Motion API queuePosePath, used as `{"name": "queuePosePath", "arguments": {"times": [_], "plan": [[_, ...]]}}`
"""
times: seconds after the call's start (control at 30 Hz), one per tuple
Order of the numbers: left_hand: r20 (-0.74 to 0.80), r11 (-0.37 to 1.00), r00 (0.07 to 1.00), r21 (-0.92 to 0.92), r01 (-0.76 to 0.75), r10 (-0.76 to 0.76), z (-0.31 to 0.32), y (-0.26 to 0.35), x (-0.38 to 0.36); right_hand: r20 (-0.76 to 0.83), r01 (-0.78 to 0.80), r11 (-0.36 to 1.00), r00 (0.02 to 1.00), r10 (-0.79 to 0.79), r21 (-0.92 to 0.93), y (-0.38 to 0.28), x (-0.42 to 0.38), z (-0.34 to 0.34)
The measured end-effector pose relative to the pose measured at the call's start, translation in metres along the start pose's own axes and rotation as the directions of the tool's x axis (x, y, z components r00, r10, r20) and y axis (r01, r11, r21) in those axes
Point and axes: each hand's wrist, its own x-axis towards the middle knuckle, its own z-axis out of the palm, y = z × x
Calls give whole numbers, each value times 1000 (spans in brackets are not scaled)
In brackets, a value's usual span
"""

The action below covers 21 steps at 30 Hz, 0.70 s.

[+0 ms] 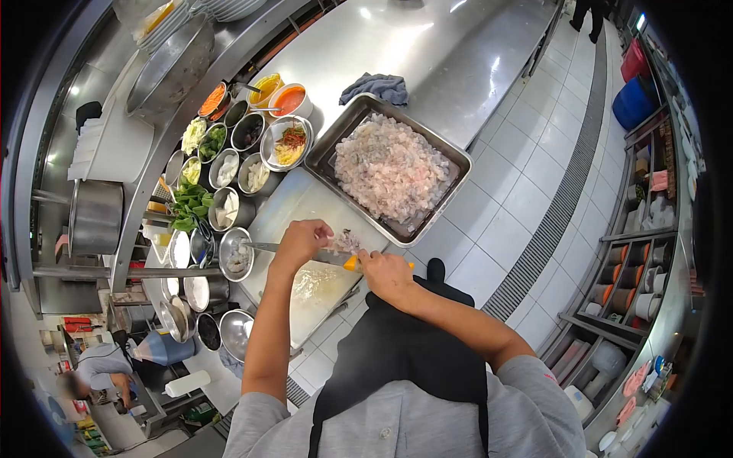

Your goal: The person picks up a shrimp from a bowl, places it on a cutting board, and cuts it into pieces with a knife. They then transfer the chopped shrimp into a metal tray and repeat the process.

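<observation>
Right hand grip clenched on the orange-handled knife; left hand pins pale raw fish pieces on the white plastic cutting board.
Left grip is curled down on the fish, near the board's far edge. Knife blade lies flat between both hands. Rectangular steel tray of diced fish touches the board's far end. Round steel bowls of garnish line the desk's left edge; grey cloth lies beyond the tray.

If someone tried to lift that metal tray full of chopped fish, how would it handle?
Probably heavy: the metal tray is heaped nearly to its rim with diced fish. The wet-looking pieces would likely slide if it tilted. The steel looks stiff, so it likely wouldn't flex, but it might glide easily on the smooth counter.
</observation>
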Motion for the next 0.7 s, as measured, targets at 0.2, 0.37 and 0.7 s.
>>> {"name": "queuePosePath", "arguments": {"times": [0.2, 0.37, 0.7], "plan": [[35, 987, 995, 133, 88, -93, 27, -8, -1, 46, 19, 1000, 999, -19, -1, 3, -1, -5], [-146, 998, 989, 45, 40, -33, 29, -15, 0, 5, 23, 1000, 1000, -23, 1, 6, -4, -4], [-593, 997, 804, -14, -78, 54, -10, 34, -39, 225, -169, 941, 969, 104, 294, 4, -3, -39]]}}
